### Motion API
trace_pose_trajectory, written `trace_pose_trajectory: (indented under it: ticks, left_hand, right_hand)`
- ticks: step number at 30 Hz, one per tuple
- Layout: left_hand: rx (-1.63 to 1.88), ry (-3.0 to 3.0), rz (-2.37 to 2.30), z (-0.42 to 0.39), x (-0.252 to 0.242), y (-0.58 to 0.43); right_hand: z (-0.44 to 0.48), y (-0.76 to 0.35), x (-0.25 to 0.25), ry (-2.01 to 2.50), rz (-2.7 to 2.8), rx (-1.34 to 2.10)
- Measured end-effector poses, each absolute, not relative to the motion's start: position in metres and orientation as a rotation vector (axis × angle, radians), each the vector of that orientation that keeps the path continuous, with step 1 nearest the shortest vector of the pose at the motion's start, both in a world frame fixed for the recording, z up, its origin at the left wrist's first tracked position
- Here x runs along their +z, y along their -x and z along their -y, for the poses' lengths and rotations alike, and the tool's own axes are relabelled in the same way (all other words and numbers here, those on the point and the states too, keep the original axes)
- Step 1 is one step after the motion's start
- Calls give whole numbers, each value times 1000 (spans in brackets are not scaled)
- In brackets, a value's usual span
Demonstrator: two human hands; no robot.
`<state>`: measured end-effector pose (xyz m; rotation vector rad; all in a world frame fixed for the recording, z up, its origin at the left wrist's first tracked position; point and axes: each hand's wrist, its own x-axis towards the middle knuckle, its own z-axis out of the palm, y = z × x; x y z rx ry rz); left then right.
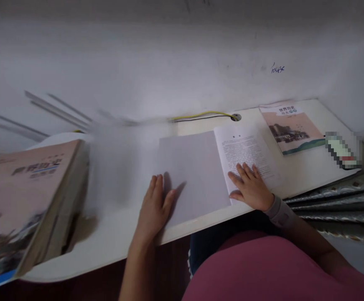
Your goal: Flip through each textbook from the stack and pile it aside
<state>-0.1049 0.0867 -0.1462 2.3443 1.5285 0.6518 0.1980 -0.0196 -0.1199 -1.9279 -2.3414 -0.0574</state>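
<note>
An open book lies on the white desk in front of me. Its left page is blank and its right page carries printed text. My left hand lies flat on the lower left corner of the blank page, fingers stretched out. My right hand rests flat on the printed page with fingers spread and holds nothing. A grey band sits on my right wrist.
A stack of pink-covered textbooks stands at the desk's left end. Another pink textbook lies at the back right. A yellow cable runs to a desk hole. A white wall rises behind. A blurred small object lies far right.
</note>
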Motion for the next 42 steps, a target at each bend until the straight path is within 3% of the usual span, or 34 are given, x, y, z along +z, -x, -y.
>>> trace_pose_trajectory:
  ticks: [42]
  left_hand:
    - [542,-2363,-1576,-86,-150,101]
  right_hand:
    - [24,-216,-120,1904,2313,7]
